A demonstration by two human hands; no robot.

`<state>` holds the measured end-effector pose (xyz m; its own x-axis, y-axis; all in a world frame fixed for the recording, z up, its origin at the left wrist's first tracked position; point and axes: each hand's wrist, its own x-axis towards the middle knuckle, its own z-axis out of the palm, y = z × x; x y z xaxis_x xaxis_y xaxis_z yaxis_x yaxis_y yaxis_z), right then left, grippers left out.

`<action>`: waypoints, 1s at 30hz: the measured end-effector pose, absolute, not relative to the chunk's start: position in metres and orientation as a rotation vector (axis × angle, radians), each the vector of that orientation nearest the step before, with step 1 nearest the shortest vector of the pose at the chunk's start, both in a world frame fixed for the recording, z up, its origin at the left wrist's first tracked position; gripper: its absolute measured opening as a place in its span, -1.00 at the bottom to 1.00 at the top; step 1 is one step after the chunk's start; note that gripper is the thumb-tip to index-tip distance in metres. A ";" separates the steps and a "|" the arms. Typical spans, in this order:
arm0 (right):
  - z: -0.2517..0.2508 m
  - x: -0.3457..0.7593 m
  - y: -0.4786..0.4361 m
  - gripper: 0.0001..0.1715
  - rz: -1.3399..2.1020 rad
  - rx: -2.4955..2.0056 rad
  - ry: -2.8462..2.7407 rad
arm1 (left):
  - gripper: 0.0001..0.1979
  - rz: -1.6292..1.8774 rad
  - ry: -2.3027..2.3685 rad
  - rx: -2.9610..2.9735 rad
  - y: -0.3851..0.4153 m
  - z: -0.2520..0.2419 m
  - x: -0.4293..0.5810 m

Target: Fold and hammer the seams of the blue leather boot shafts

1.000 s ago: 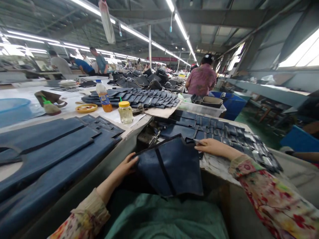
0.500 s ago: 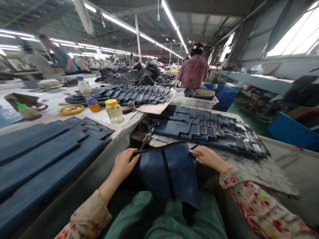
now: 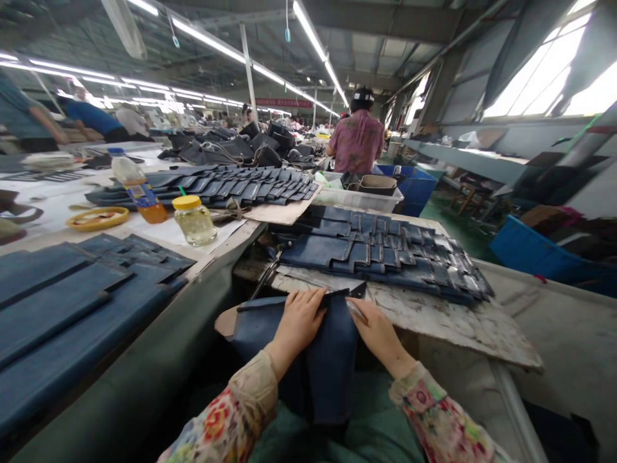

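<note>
A dark blue leather-like piece (image 3: 332,360) hangs over the lap from the near edge of a worn board (image 3: 414,315). My left hand (image 3: 301,318) is closed on its upper edge, near the middle. At its right upper corner my right hand (image 3: 373,321) is closed; a small, pale, pointed thing shows at the fingers, too unclear to name. The piece's left part reaches out past my left hand and ends in a tan rounded tip. Beyond both hands, overlapping blue pieces (image 3: 313,251) lie in rows on the board.
Long blue pieces (image 3: 43,321) lie on the left table. Behind them stand a yellow-lidded jar (image 3: 195,225), an orange drink bottle (image 3: 144,196) and a yellow dish (image 3: 96,218). A white bin (image 3: 361,196) sits ahead, near a person in a patterned shirt (image 3: 357,145).
My left hand has moved right along the piece's upper edge, closer to my right hand. The piece's left part now sticks out leftward. The view has turned to the right.
</note>
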<state>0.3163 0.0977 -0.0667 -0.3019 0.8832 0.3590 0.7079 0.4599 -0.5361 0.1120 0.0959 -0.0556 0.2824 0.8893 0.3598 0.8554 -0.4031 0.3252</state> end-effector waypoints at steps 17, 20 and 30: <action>-0.113 0.320 0.044 -0.58 0.275 -1.296 -2.053 | -0.66 0.785 1.584 2.555 0.066 -0.066 0.113; -0.111 0.322 0.044 -0.57 0.289 -1.289 -2.079 | -0.71 0.810 1.679 2.500 0.064 -0.062 0.121; -0.114 0.335 0.048 -0.58 0.271 -1.286 -2.077 | -0.85 0.477 1.665 2.662 0.083 -0.036 0.158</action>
<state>0.3351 0.0476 -0.1140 -0.2893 0.8545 0.4314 0.7151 0.4925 -0.4960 0.1578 0.0826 -0.0362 0.4053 0.8735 0.2696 0.8837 -0.4498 0.1292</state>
